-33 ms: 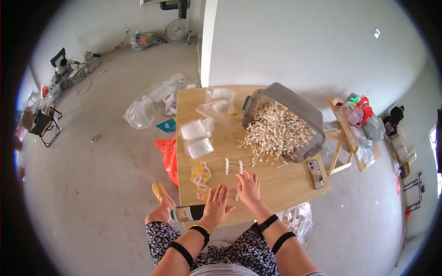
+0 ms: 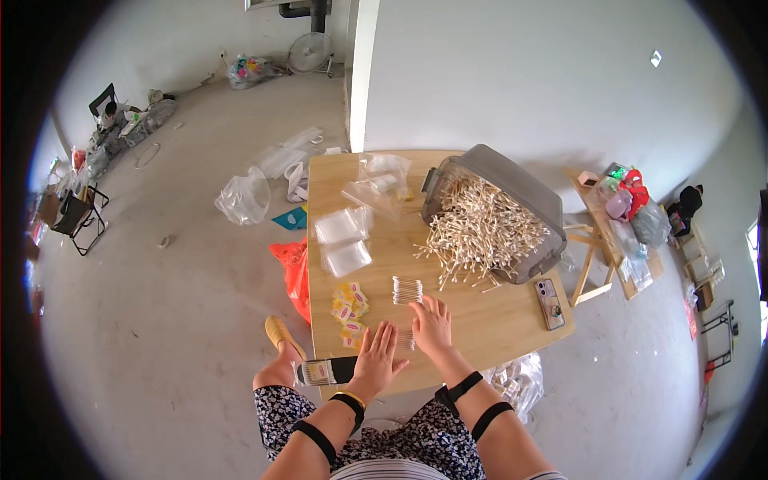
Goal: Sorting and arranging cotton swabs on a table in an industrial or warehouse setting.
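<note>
My left hand [image 2: 378, 360] lies palm down near the table's front edge, fingers stretched out, beside a small row of cotton swabs [image 2: 406, 340]. On the other side of that row is my right hand [image 2: 433, 328], its fingers apart and lightly bent on the tabletop, with nothing visible held. Just beyond its fingertips sits another neat row of cotton swabs [image 2: 407, 290]. Left of my hands are several yellow-and-white paper cards [image 2: 350, 302]. A clear pouch of swabs with a yellow card [image 2: 317, 372] rests on a black strip [image 2: 344, 369] at the table's left front corner.
A grey plastic bin [image 2: 520, 172] lies tipped on the wooden table [image 2: 496, 320], loose swabs [image 2: 484, 228] spilling out. Clear plastic bags [image 2: 344, 226] lie at the left, a phone [image 2: 550, 304] at the right. A red bag [image 2: 293, 276] hangs beside the left edge.
</note>
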The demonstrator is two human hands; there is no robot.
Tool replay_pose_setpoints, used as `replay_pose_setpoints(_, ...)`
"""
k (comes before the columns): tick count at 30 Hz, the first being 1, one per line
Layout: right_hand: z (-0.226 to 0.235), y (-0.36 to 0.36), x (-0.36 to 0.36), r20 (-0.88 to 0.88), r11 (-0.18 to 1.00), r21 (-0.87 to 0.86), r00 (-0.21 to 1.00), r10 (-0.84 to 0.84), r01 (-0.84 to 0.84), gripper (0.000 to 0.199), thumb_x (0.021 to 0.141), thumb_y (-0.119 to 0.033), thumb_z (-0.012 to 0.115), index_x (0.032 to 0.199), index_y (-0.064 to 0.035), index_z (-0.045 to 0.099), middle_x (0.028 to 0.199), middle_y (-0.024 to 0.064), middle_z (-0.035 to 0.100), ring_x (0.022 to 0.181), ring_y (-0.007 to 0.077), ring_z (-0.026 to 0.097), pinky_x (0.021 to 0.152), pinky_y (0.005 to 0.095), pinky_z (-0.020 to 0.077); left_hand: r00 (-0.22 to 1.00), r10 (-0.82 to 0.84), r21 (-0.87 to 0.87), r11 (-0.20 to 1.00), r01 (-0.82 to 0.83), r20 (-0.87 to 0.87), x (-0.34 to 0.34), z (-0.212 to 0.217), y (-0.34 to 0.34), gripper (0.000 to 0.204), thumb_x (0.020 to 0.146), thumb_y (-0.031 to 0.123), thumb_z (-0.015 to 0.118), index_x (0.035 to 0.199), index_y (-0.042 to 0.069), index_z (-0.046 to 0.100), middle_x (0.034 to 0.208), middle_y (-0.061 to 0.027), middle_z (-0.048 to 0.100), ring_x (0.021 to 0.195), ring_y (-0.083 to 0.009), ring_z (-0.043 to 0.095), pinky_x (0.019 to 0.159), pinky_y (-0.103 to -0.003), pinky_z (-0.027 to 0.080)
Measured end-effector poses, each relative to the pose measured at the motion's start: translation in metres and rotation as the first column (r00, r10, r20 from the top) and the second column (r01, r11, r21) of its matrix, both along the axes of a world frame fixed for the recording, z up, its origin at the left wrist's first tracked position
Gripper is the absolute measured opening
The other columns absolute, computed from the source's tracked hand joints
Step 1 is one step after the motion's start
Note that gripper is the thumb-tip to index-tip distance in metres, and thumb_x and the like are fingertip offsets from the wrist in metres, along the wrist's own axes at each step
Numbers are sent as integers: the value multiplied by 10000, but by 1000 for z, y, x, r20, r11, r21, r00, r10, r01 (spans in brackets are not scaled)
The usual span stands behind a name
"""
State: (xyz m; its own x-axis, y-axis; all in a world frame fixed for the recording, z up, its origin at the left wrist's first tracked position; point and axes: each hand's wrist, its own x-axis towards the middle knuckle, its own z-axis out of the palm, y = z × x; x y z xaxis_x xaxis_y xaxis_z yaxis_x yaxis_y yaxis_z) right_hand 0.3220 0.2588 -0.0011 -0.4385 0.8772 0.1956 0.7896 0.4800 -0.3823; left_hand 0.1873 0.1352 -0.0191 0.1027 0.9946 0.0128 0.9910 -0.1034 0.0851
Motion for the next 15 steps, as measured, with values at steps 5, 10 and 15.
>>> replay_pose_setpoints(5, -3, 10, -14, 20, 1000, 6, 1000, 2, -2, 337, 837, -96, 626, 1155, -206, 649, 1319, 83, 492, 1277, 330, 435, 1014, 490, 392, 1000, -1, 63, 998, 0, 20, -3, -5, -3, 881, 969, 614, 423, 1556, -14, 231, 1620, -150, 246, 1520, -283, 198, 1229, -527, 144)
replay_pose_setpoints(10, -3, 3, -13, 12, 1000, -11, 1000, 20, -20, 277, 828, -84, 644, 1083, -189, 671, 1289, 85, 501, 1251, 328, 450, 1001, 492, 395, 999, -1, 83, 997, -2, 40, -1, -2, -6, 884, 964, 606, 444, 1552, -21, 235, 1617, -155, 252, 1517, -289, 209, 1227, -532, 150)
replay_pose_setpoints(15, -5, -21, -2, -35, 995, -16, 995, 93, -94, 287, 820, -67, 643, 1081, -180, 677, 1276, 89, 518, 1265, 328, 451, 1011, 490, 395, 994, -2, 73, 997, -6, 112, 4, 0, -18, 877, 959, 577, 483, 1539, -40, 256, 1616, -175, 251, 1521, -298, 198, 1230, -518, 156)
